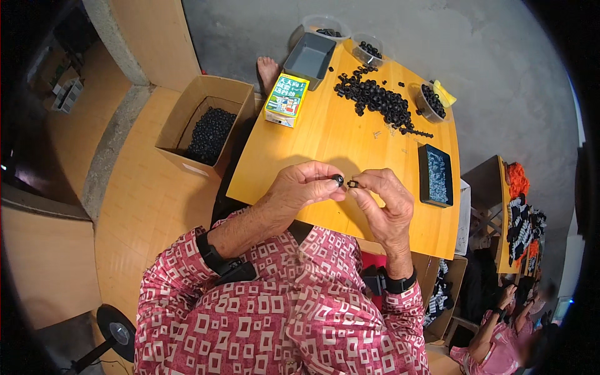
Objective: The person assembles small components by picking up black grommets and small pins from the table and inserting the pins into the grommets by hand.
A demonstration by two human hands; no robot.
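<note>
Over the near edge of the wooden table (300,150), my two hands face each other, fingertips almost meeting. My left hand (306,186) pinches a small round black part (338,180) with a hole in its end. Between the thumb and forefinger of my right hand (387,200) is a smaller black piece (353,184) with an opening through it. A narrow gap seems to separate the two parts. Beyond my hands lies a loose pile of small black round parts (381,103). Right of my right hand, a black tray (427,195) holds many small clear pieces.
A carton (286,100) and a grey bin (306,59) stand at the table's far left. Clear tubs (366,50) of black parts line the far side. A cardboard box (178,119) of black parts sits left of the table. Another person (500,337) works at lower right.
</note>
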